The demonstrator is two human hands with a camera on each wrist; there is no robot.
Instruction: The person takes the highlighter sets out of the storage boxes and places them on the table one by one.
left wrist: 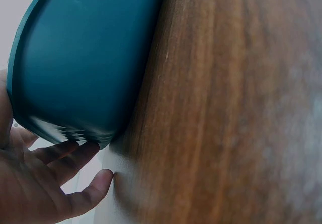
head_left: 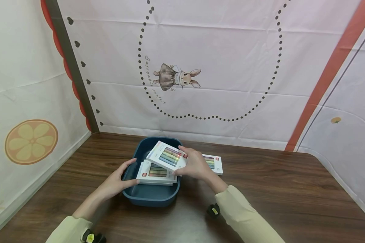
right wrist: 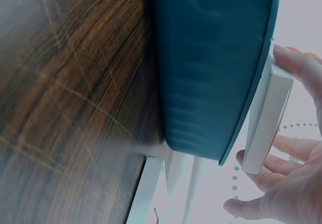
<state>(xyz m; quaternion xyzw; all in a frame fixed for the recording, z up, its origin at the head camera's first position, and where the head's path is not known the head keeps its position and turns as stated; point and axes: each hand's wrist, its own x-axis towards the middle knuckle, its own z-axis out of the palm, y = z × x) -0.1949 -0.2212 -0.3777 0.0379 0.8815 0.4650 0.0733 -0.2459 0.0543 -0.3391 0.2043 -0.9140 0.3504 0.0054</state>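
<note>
My right hand (head_left: 196, 163) pinches a flat white box of coloured pens (head_left: 167, 156) by its right end, thumb near, fingers far. The box is tilted over the dark teal plastic bin (head_left: 152, 199), and a clear window shows the pens in rows. Under it, similar pen boxes (head_left: 156, 175) lie stacked in the bin, partly covered. My left hand (head_left: 115, 184) is at the bin's left side, its thumb reaching over the rim towards the stack. In the left wrist view, extended fingers (left wrist: 73, 163) of that hand touch the bin's ridged outer wall.
Another pen box (head_left: 216, 164) lies on the brown wooden table (head_left: 280, 192) right of the bin, partly behind my right hand. A printed cloth (head_left: 219, 84) hangs along the back and both sides. Small black wrist devices (head_left: 213, 210) are on the sleeves.
</note>
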